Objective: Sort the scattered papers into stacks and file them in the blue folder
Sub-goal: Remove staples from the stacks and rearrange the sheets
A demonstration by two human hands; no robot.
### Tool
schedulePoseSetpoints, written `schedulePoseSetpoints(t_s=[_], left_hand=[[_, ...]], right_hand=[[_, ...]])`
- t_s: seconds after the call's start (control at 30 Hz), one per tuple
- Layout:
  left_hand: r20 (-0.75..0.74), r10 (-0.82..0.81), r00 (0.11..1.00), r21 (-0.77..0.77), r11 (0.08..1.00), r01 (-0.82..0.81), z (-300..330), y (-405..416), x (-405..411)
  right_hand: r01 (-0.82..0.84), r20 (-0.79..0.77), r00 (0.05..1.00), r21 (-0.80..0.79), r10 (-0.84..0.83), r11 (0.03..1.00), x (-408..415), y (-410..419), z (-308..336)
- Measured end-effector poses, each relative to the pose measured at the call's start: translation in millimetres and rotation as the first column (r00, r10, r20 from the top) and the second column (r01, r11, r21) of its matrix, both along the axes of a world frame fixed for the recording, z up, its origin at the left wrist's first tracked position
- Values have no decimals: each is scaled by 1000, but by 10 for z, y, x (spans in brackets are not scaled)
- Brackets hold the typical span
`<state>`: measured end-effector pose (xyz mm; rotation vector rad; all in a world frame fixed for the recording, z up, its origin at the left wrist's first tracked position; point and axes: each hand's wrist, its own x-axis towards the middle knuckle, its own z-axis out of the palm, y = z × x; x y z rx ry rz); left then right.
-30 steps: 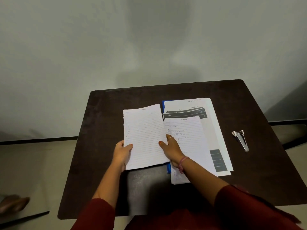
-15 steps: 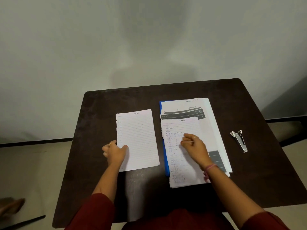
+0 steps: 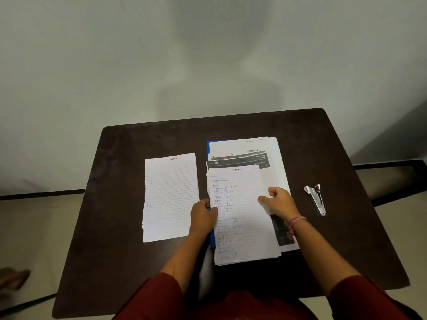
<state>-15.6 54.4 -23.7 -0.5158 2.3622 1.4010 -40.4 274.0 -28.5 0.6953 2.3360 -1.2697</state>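
The handwritten sheet [image 3: 240, 215] lies lengthwise away from the person atop the paper stack [image 3: 275, 158] on the blue folder [image 3: 209, 146]. Its left edge is pinched by the left hand [image 3: 203, 217]; its right edge is gripped by the curled right hand [image 3: 278, 200]. A lined sheet [image 3: 171, 197] lies apart to the left, a stapler [image 3: 315, 199] to the right, on the dark table [image 3: 129, 158].
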Motion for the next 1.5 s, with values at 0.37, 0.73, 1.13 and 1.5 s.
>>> schedulePoseSetpoints(t_s=[0.37,0.73,1.13,1.5], left_hand=[[-39,105,994,-53,993,-107,53,166,8],[-185,40,982,-166,983,-72,-75,157,107],[-9,-462,887,-349,833,430,-71,194,-561],[-46,-453,890,-322,850,416,-59,236,-460]], right_hand=[[-78,-54,996,-113,72,991,-188,-22,-1],[-65,-48,998,-361,51,930,117,427,4],[-236,96,958,-267,270,934,232,596,-151],[-508,-160,816,258,555,822,-552,503,100]])
